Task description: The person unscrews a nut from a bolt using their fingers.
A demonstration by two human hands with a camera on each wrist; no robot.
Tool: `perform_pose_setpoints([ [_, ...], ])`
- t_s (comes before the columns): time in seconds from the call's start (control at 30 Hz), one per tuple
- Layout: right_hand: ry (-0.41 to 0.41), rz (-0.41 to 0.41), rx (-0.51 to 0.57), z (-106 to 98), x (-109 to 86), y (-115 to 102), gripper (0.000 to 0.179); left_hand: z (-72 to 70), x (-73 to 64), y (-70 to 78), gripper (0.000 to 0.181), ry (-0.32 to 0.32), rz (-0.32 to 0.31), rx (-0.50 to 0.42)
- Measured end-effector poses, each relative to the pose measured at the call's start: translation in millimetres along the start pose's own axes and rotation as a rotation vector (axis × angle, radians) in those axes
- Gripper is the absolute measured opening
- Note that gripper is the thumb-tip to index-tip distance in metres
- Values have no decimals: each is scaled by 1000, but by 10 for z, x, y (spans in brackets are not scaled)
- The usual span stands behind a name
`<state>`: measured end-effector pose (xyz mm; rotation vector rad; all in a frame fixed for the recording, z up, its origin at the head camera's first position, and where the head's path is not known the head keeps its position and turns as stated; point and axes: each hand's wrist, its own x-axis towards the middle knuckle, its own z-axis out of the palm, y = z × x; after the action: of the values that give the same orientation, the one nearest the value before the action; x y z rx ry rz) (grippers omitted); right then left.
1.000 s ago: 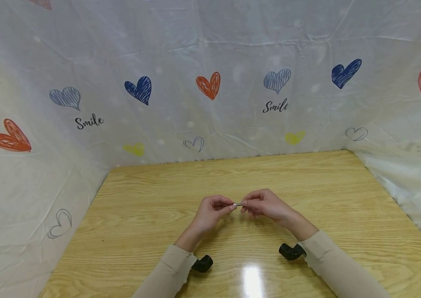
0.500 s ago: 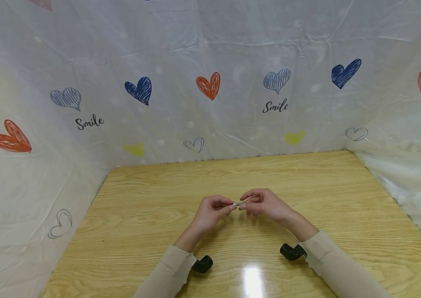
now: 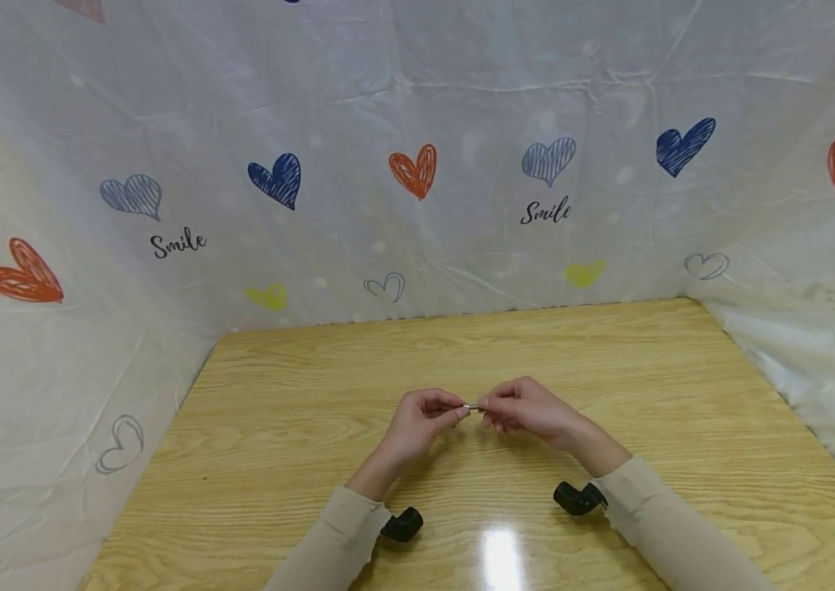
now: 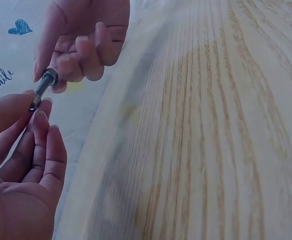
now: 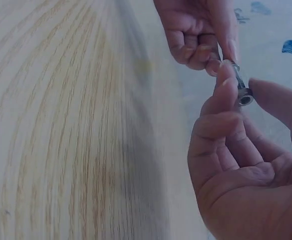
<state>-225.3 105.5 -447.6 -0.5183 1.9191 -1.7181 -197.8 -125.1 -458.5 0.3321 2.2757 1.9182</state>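
Observation:
Both hands meet over the middle of the table around a small metal bolt (image 3: pixel 471 406). The left hand (image 3: pixel 417 423) pinches one end of it between thumb and fingertips. At the other end, the right hand (image 3: pixel 531 412) has thumb and index finger on the head. In the right wrist view the bolt (image 5: pixel 244 97) shows a round head with a hollow socket. The left wrist view shows the bolt's threaded shank (image 4: pixel 44 86) bare between the two hands. A bit of metal shows at the left fingertips, mostly covered, so its kind is unclear.
Under the hands lies a wood-grain table (image 3: pixel 299 410). A pale sheet (image 3: pixel 476 98) printed with hearts and "Smile" hangs behind it and along both sides. Dark wrist-worn pieces (image 3: pixel 402 524) stick out at both cuffs.
Half a second ago the right index finger and thumb were spread wider at the bolt's head; now they are back together on it. The left hand and bolt have stayed nearly still.

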Motion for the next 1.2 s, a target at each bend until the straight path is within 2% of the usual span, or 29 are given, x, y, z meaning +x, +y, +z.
perform_pose_setpoints([
  [0.23,14,-79,-36,-34,-27,4,25,-5,3,-9,14,13,-15,-9],
  [0.4,31,-93,-64,-31,-33,-1,28,-5,2,-4,14,12,-16,-12],
  [0.53,44,-50,-75,-32,-20,1,38,-4,6,2,15,11,-11,-19],
  [0.73,41,72,-87,10,6,9,56,5,12,-4,15,-2,1,-21],
  [0.8,32,79,-66,19,4,8,56,7,11,-2,15,-4,-2,-19],
  [1.03,3,-32,-27,-21,1,17,33,2,0,8,15,7,-11,-21],
  [1.2,26,-67,-66,-65,2,41,29,-7,2,3,16,20,-17,-25],
])
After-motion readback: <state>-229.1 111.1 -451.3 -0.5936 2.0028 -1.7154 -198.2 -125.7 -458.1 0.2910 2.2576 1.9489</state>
